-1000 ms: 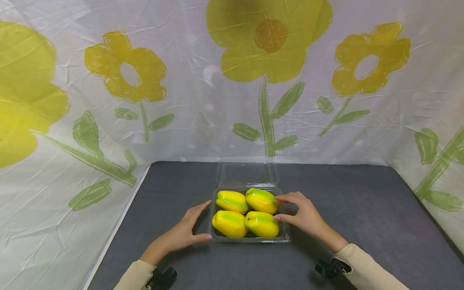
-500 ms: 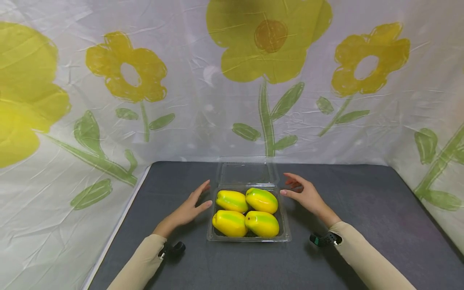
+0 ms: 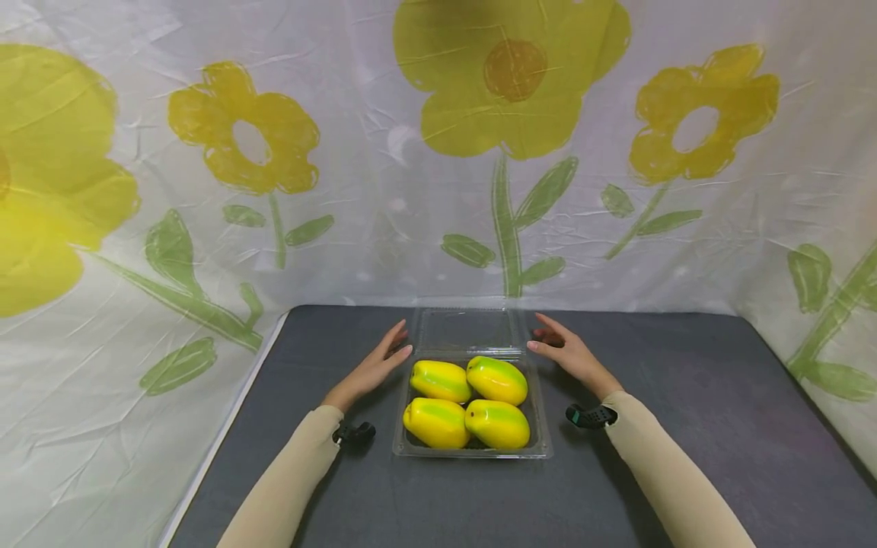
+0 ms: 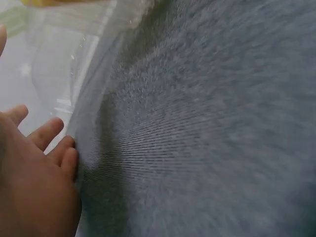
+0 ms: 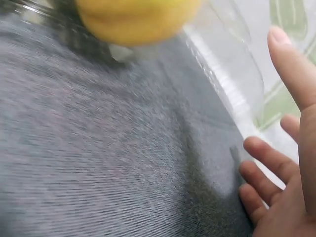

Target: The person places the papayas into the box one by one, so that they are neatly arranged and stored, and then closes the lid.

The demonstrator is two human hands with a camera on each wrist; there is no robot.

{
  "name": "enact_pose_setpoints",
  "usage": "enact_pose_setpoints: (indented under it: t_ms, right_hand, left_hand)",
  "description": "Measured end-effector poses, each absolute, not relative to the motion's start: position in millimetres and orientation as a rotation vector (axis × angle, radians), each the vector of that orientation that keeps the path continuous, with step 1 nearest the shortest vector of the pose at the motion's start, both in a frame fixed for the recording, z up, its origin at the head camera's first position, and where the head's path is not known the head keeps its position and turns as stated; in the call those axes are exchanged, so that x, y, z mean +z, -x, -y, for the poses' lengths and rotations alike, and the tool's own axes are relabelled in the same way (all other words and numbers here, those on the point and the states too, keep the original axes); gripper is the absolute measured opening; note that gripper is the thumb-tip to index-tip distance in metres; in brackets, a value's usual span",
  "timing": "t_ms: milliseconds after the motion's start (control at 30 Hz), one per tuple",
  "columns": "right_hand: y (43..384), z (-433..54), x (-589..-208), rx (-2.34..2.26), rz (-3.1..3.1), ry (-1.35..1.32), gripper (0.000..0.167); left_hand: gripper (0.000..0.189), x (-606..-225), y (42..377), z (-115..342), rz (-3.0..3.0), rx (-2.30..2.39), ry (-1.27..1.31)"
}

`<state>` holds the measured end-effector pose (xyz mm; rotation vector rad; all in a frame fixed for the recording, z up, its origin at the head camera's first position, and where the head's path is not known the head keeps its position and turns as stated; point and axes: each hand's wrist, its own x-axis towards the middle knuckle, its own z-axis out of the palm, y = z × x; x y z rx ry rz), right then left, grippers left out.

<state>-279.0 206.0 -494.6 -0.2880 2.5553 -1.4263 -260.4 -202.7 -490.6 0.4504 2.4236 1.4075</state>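
Observation:
A clear plastic clamshell box point(image 3: 473, 453) stands on the dark table with its lid point(image 3: 469, 329) raised at the back. Several yellow fruits with green streaks, their exact kind uncertain, lie inside in two rows; one is the front-right fruit point(image 3: 497, 425). My left hand point(image 3: 373, 368) hovers by the lid's left side, fingers extended and holding nothing. On the lid's right side is my right hand point(image 3: 572, 358), its fingers loosely bent around no object. In the right wrist view, a yellow fruit point(image 5: 138, 22) shows above the spread fingers of my right hand point(image 5: 291, 207).
The dark grey tabletop point(image 3: 658, 441) surrounds the box. A white cloth point(image 3: 370, 190) printed with yellow flowers hangs behind the table and along both sides. Each wrist carries a black strapped camera, such as the right one point(image 3: 591, 415).
Both hands have moved away from beside the fruits toward the back, up to the lid's sides. My right hand has left the right-hand fruits. Box and fruits stay put.

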Motion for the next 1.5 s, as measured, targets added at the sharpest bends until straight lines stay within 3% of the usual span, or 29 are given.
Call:
enact_pose_setpoints:
  t_ms: [300,667,1500]
  right_hand:
    - [292.6,-204.3,-497.1,-1.379,-2.512,0.298,0.081]
    - [290.4,-204.7,-502.8,-1.384,-2.502,0.317,0.071]
    - [290.6,-199.6,-495.7,-1.395,-2.521,0.279,0.073]
  left_hand:
    - [0.076,-508.2,288.9,203.7,-2.433,1.385,-0.421]
    - [0.072,-509.5,290.2,200.2,-2.45,1.343,-0.413]
    - [0.069,-507.5,291.6,201.0,-2.419,1.374,-0.373]
